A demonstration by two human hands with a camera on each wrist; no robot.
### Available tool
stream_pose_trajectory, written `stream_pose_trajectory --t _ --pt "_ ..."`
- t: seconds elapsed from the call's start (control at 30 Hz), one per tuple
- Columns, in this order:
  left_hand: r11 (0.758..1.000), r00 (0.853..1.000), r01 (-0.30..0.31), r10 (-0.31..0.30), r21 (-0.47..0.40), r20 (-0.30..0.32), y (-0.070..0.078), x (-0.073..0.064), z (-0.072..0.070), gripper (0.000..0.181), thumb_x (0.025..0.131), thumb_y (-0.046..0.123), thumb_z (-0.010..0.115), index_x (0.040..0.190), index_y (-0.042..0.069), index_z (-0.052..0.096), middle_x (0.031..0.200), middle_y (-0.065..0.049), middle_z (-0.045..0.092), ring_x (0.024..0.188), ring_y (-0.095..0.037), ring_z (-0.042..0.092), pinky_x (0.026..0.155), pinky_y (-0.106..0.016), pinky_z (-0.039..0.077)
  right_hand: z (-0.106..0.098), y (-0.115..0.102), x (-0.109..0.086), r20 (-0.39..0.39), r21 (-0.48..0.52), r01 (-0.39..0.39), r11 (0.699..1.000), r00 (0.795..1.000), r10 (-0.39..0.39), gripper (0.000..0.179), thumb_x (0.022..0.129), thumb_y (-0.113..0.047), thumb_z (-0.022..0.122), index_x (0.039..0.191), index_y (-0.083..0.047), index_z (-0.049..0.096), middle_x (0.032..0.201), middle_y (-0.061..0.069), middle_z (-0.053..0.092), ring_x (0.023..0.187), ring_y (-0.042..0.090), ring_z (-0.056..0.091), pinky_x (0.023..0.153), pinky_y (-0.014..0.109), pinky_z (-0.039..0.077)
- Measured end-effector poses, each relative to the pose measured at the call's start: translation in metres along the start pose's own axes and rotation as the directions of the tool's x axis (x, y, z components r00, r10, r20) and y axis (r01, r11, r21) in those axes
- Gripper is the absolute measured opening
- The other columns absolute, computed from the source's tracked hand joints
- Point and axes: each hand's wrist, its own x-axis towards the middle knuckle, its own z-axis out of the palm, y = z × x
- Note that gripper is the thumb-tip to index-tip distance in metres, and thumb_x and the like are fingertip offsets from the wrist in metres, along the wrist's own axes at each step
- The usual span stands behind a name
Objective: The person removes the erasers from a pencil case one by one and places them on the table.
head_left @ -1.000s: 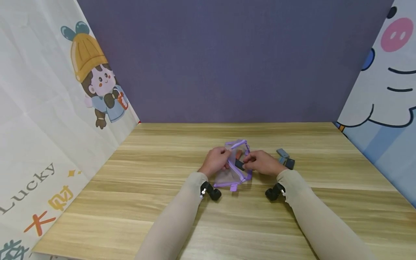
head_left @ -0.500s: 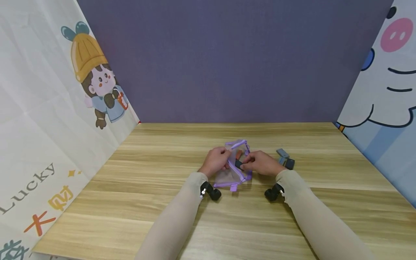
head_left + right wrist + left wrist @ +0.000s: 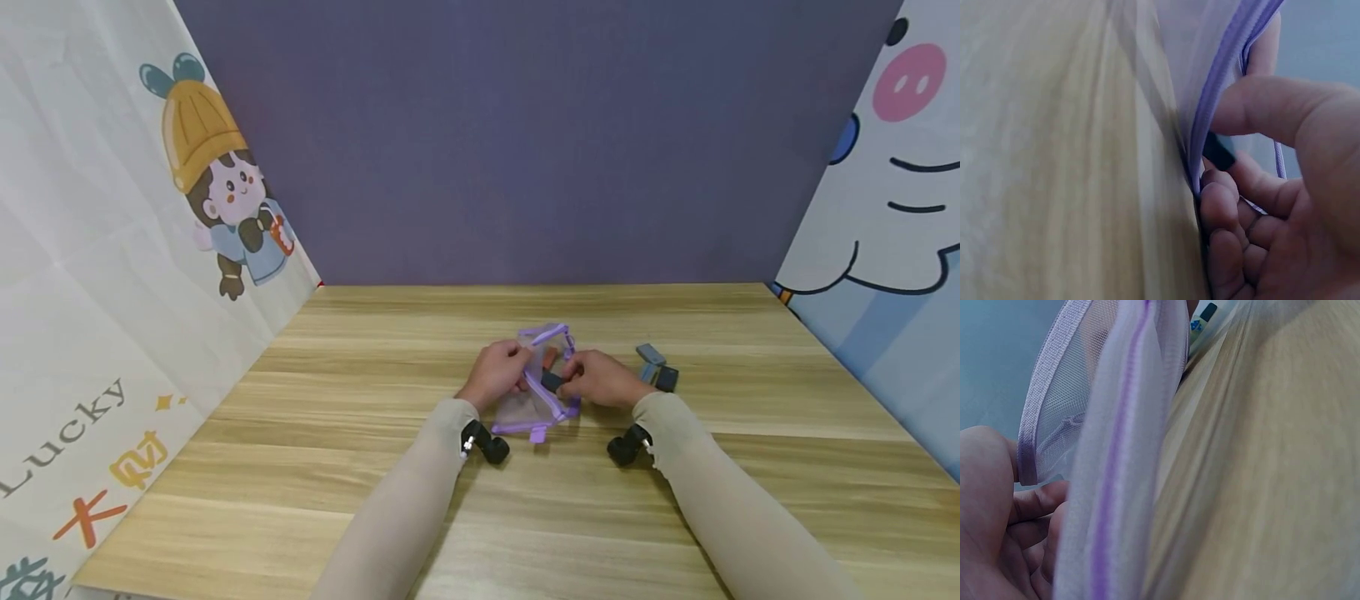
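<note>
A see-through mesh zip pouch (image 3: 517,410) with purple edging lies on the table, its zipped mouth spread apart. My left hand (image 3: 497,372) pinches the pouch's near-left edge; the left wrist view has the mesh and zipper strip beside that hand (image 3: 997,531). At the mouth, my right hand (image 3: 603,379) pinches a small dark rectangular piece (image 3: 552,382), seen between thumb and finger in the right wrist view (image 3: 1219,152). Its exact kind is unclear. An orange-red piece (image 3: 551,358) shows inside the pouch, behind the dark one.
Right of the right hand lie a grey piece (image 3: 650,354), a bluish piece (image 3: 648,372) and a black piece (image 3: 667,379), all small and rectangular. The wooden table (image 3: 337,400) runs back to a dark partition (image 3: 480,142). Printed cloths hang at both sides.
My right hand has shifted slightly at the pouch's mouth, and the dark piece has moved a little with it. The left hand and pouch stay almost the same.
</note>
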Motion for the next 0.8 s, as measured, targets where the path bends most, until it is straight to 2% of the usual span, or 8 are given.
stream_pose_trajectory --t 0.17,0.5,0.67,0.8 --pt "1.0 1.0 -0.006 0.006 -0.002 0.005 -0.0004 0.0 -0.0001 0.026 0.101 0.034 0.056 0.089 0.014 0.067 0.068 -0.005 0.066 0.057 -0.016 0.062 0.052 -0.027 0.052 -0.0006 0.0013 -0.0022 -0.014 0.01 0.019 1.0 1.0 -0.019 0.026 0.086 -0.014 0.076 0.103 -0.004 0.059 0.094 0.009 0.06 0.078 0.021 0.054 0.067 0.034 0.046" --pt "1.0 1.0 -0.005 0.005 0.015 0.011 -0.0015 0.0011 -0.0002 0.027 0.101 0.035 0.056 0.09 0.014 0.068 0.067 -0.004 0.066 0.057 -0.015 0.062 0.051 -0.027 0.052 -0.0018 0.0048 -0.0026 -0.057 0.041 0.089 0.995 0.995 -0.086 0.023 0.086 -0.008 0.074 0.101 -0.001 0.058 0.089 0.009 0.061 0.077 0.021 0.056 0.066 0.033 0.048" --pt "1.0 1.0 -0.002 0.002 0.013 0.009 -0.0014 0.0006 0.0 0.026 0.101 0.035 0.056 0.09 0.014 0.067 0.068 -0.004 0.067 0.057 -0.016 0.062 0.052 -0.028 0.052 -0.0029 0.0078 -0.0009 -0.044 0.062 0.122 0.991 0.992 -0.119 0.022 0.086 -0.003 0.071 0.102 0.0 0.056 0.087 0.009 0.06 0.075 0.021 0.055 0.063 0.033 0.047" --pt "1.0 1.0 -0.001 0.001 0.013 0.006 -0.0012 0.0005 0.0 0.026 0.101 0.035 0.056 0.089 0.015 0.068 0.067 -0.004 0.066 0.057 -0.016 0.062 0.052 -0.028 0.052 -0.0041 0.0084 -0.0022 -0.017 0.087 0.145 0.986 0.989 -0.144 0.021 0.086 -0.001 0.069 0.103 0.0 0.056 0.09 0.01 0.061 0.078 0.021 0.056 0.067 0.034 0.047"
